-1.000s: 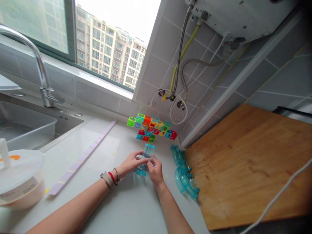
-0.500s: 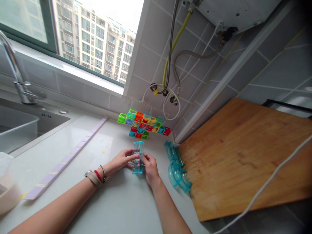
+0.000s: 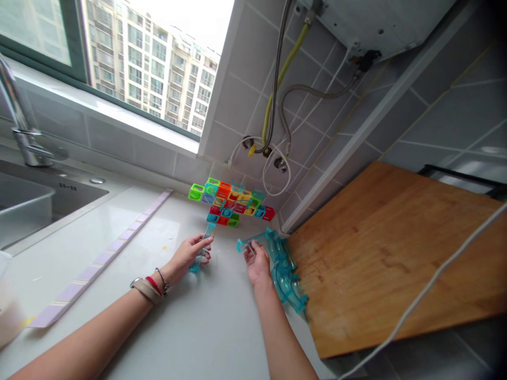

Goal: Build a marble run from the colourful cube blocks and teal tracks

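Now two hands, one teal track piece [image 3: 200, 248] each

Clear teal plastic, glossy, is seen in the track piece [image 3: 206, 235] held by the left hand [image 3: 186, 256] and the strip [image 3: 249, 241] at the right hand [image 3: 257, 261]; the countertop [image 3: 190, 327] looks smooth and faintly shiny; the cutting board [image 3: 396, 248] is matt, scuffed wood; the faucet [image 3: 19, 132] is polished metal

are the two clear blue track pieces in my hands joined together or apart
Apart. The left hand holds one blue piece, the right hand another blue piece, bare counter between.
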The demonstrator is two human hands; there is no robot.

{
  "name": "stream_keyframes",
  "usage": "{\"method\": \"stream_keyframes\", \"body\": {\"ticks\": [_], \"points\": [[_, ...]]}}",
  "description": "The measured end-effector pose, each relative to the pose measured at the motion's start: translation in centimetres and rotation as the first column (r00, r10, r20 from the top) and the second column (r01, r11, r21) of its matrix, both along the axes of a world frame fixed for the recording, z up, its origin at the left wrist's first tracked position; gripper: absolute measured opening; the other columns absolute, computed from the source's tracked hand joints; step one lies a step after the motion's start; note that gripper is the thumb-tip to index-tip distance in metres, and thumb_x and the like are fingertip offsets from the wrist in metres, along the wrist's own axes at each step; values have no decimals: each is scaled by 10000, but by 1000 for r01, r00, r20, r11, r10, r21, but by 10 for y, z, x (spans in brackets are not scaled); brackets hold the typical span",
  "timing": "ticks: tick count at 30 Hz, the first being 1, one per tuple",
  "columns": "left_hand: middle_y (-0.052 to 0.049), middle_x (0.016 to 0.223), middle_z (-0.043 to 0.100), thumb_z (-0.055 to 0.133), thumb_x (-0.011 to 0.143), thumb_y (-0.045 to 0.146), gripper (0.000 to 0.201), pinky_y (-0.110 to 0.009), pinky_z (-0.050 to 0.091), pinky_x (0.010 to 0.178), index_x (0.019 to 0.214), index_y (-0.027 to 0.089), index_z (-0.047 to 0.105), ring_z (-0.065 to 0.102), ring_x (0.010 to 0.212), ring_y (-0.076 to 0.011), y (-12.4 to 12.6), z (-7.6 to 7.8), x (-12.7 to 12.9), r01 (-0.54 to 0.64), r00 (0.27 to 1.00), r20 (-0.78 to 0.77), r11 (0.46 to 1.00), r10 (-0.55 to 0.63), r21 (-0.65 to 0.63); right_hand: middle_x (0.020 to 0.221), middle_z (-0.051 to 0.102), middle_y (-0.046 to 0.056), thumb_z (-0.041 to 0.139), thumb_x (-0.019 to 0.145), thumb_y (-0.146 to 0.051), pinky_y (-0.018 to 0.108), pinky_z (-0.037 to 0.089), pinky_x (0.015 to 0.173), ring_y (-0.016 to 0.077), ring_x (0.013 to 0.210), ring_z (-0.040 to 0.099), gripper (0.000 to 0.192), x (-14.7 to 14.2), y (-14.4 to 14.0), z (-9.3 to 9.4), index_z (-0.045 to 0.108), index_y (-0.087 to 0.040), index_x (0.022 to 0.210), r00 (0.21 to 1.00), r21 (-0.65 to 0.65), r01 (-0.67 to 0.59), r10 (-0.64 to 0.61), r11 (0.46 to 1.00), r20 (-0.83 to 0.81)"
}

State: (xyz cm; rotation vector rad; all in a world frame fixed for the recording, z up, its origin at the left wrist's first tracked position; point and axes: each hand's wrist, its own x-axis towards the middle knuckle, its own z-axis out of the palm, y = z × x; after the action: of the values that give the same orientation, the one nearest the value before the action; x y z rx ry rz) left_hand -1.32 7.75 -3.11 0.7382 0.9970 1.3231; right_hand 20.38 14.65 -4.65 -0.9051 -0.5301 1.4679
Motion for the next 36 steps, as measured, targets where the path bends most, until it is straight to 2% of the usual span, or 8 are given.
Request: {"method": "stream_keyframes", "body": {"ticks": [4, 7, 11, 17, 25, 30, 36], "points": [[11, 787, 561, 835, 723, 439, 448, -222, 486, 529, 983, 166, 593, 578, 585, -105, 1, -4, 2, -5, 999, -43, 1000, 5, 14, 730, 712, 9, 736, 790, -147, 232, 623, 691, 125, 725, 716, 132, 6, 42, 16, 608, -171, 806, 993, -25, 109, -110, 994, -44], [15, 786, 568, 828, 731, 459, 453, -223, 483, 532, 983, 175, 583, 580, 589, -106, 1, -4, 1, -14, 999, -44, 1000, 14, 8, 701, 694, -13, 714, 824, -154, 228, 620, 667, 111, 676, 698, 127, 4, 69, 21, 591, -183, 816, 989, -26, 146, -147, 989, -30], [27, 770, 567, 848, 709, 453, 469, -207, 460, 519, 971, 179, 572, 567, 576, -95, 0, -1, 2, -18, 1000, -19, 1000, 18, -9, 672, 672, -34, 739, 806, -155, 227, 613, 648, 104, 643, 679, 165, -6, 89, 17, 579, -194, 814, 986, -32, 164, -165, 986, -18], [33, 763, 563, 847, 718, 472, 486, -201, 449, 509, 980, 177, 562, 560, 569, -88, 1, 0, 3, -29, 999, -15, 999, 29, -36, 673, 672, -39, 763, 770, -177, 255, 614, 662, 116, 662, 683, 204, -18, 103, 10, 562, -206, 783, 982, -26, 184, -185, 983, -29], [35, 756, 571, 839, 735, 455, 485, -206, 453, 517, 1031, 185, 567, 555, 581, -93, 0, 5, 4, -26, 999, -25, 998, 25, -50, 719, 707, -13, 758, 759, -158, 283, 615, 712, 128, 695, 695, 168, -20, 116, 9, 598, -193, 797, 985, -20, 154, -155, 988, -79], [28, 766, 577, 822, 762, 455, 470, -208, 462, 528, 1057, 180, 581, 560, 595, -97, 0, 4, 3, -21, 999, -40, 999, 19, -46, 713, 705, -14, 744, 776, -174, 266, 603, 693, 122, 678, 687, 137, -19, 116, 10, 616, -183, 823, 985, -24, 143, -145, 989, -95], [19, 771, 575, 830, 756, 434, 468, -219, 473, 527, 1064, 174, 593, 565, 593, -108, 1, 3, 1, -28, 999, -42, 999, 26, -46, 719, 707, -14, 777, 767, -266, 270, 604, 685, 128, 680, 687, 187, -22, 113, 9, 612, -194, 815, 990, -6, 125, -125, 992, -70]]}}
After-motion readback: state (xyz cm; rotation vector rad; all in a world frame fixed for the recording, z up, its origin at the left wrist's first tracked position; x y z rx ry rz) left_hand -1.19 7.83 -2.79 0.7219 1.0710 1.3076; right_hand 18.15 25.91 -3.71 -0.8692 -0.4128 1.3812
